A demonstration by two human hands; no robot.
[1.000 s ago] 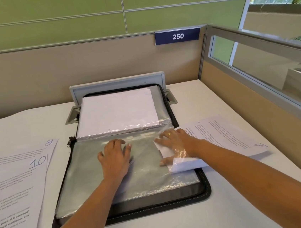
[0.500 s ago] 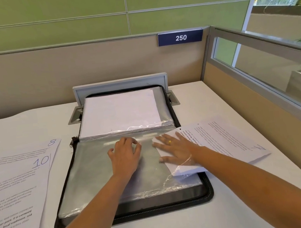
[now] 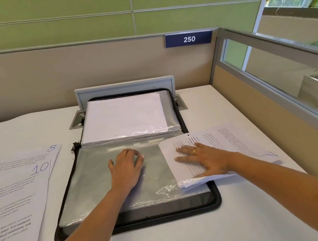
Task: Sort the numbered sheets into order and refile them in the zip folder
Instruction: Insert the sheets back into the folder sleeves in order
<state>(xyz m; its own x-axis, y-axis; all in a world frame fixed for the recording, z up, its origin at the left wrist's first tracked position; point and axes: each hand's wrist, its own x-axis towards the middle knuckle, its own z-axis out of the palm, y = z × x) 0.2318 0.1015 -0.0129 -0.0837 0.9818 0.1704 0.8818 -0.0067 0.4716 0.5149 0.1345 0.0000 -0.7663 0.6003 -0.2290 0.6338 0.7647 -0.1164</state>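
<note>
A black zip folder (image 3: 215, 202) lies open on the desk, its near half filled with clear plastic sleeves (image 3: 94, 186), its far half with a sleeve holding white sheets (image 3: 124, 118). My left hand (image 3: 127, 168) presses on the top near sleeve, fingers slightly bent. My right hand (image 3: 205, 159) lies flat, fingers spread, on the sheet numbered 7 (image 3: 233, 142), which rests partly over the folder's right edge, its left end at the sleeve's mouth. Sheets numbered 10 (image 3: 16, 204) and 8 (image 3: 40, 154) lie at the left.
A grey cable hatch (image 3: 123, 86) stands raised behind the folder. Beige partition walls (image 3: 71, 74) close the desk at the back and right, with a glass panel (image 3: 287, 79) on the right. White desk surface (image 3: 186, 239) shows in front.
My right hand has flattened and slid left on sheet 7, which moved further over the folder. My left hand shifted slightly on the sleeve.
</note>
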